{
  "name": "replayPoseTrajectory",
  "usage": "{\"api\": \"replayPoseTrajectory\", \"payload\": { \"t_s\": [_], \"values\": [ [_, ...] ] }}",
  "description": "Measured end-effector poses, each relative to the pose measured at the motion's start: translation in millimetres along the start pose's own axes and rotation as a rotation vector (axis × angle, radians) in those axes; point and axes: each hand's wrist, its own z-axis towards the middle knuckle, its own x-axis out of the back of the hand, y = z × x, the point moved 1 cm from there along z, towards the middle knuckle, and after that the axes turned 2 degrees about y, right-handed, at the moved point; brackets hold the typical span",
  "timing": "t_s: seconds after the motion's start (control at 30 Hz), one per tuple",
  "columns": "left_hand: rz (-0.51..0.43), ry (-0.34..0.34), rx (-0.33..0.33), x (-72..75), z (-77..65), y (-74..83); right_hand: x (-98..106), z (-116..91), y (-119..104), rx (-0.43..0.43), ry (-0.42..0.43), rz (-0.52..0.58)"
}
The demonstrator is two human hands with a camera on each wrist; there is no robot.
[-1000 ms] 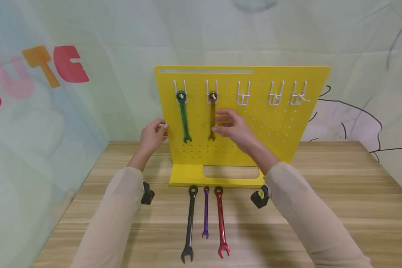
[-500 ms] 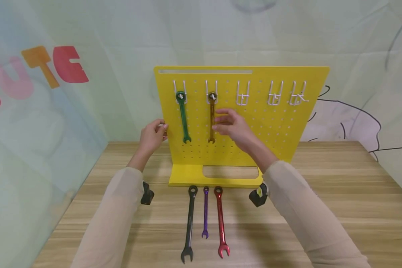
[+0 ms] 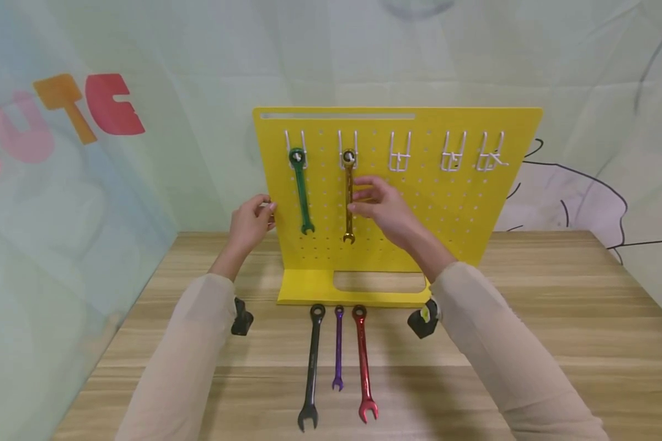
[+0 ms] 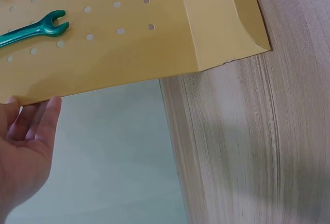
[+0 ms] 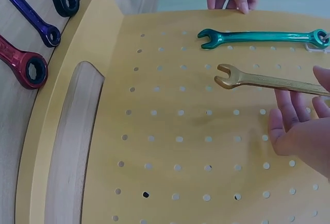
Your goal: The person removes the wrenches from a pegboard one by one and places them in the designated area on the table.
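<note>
In the middle of the head view, the right hand (image 3: 386, 205) held the gold wrench (image 3: 349, 193) by its shaft, with the thumb on one side and the fingers on the other. This wrench was on the left half of the yellow board (image 3: 328, 202), its ring end up at the second white hook from the left, and the tip of the hook was visible inside the ring. Its forked end pointed down. The left hand (image 3: 250, 222), left of the centre, gripped the left edge of the board between its thumb and its bent fingers. Just beside the gold wrench, on its left, the green wrench (image 3: 301, 196) hung from the first hook, also with the fork down and slightly tilted. Three more white hooks were in a row toward the upper right of the board. At the lower centre of the frame, a black wrench (image 3: 312, 367), a small purple wrench (image 3: 339, 349) and a red wrench (image 3: 364, 364) lay on the wooden table (image 3: 563, 318), side by side and apart, their ring ends near the front of the board's base. Behind the table was a pale cloth (image 3: 209, 61), with coloured letters at the upper left.
</note>
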Motion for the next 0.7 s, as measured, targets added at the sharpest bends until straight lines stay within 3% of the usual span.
{"api": "replayPoseTrajectory", "payload": {
  "t_s": [0.7],
  "values": [
    [0.003,0.000,-0.007,0.5,-1.3,2.2,-6.4,-4.1,-10.0,0.018,0.063,0.082]
  ]
}}
